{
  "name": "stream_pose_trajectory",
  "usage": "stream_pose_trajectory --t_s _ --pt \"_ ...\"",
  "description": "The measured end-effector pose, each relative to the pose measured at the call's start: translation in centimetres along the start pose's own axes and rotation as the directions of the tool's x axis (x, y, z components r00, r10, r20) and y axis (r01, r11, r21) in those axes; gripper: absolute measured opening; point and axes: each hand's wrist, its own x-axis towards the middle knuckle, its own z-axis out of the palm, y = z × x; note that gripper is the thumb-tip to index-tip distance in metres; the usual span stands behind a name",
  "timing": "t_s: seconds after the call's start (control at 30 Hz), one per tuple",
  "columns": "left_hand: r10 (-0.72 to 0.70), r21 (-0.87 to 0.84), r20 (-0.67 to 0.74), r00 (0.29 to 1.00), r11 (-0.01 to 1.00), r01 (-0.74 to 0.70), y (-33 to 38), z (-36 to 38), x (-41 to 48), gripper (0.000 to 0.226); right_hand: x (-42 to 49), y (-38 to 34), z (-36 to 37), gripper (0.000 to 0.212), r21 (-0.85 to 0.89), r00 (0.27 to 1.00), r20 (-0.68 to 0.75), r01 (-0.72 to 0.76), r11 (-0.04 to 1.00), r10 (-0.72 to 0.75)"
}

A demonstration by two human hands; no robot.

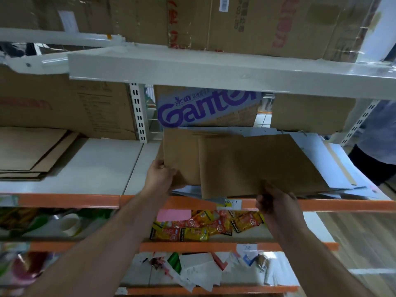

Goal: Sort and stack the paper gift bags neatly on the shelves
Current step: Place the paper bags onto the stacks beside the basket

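Both forearms reach to the shelf. Left hand grips the side and right hand pinches the front edge of the flat brown paper bags, fingers curled, seemingly to square them atop the grey bags.

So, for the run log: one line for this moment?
left hand, right hand: grip brown bags | bags: over grey sheets on shelf

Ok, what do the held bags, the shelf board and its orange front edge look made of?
Held bags: matte brown kraft-type paper, flat with fold creases. Shelf board: smooth white with faint sheen; painted metal or laminate, cannot tell. Orange front edge: smooth, slightly glossy strip, probably painted metal or plastic.
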Motion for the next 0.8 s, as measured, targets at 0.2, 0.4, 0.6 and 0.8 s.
stream_pose_trajectory --t_s 0.2,0.4,0.6,0.8 --pt "-0.037 -0.132 -0.139 0.990 0.991 0.019 -0.7 -5.2 -5.0 0.032 -2.5 1.7 1.3 0.014 -0.023 0.983 0.138 -0.120 0.993 0.122" --pt "-0.024 -0.144 -0.245 0.969 0.989 -0.012 -0.8 -12.2 -9.3 0.029 -5.7 5.6 5.0 0.004 -0.172 0.960 0.168 -0.197 0.965 0.226" --pt "-0.001 -0.182 -0.350 0.937 0.981 -0.067 -1.0 -20.7 -10.2 0.027 -8.5 9.4 10.2 0.011 -0.261 0.948 0.239 -0.146 0.954 0.211" --pt "0.019 -0.203 -0.383 0.924 0.974 -0.104 0.1 -30.4 -9.1 0.030 -11.9 14.6 17.6 0.010 -0.333 0.911 0.342 -0.113 0.936 0.231"
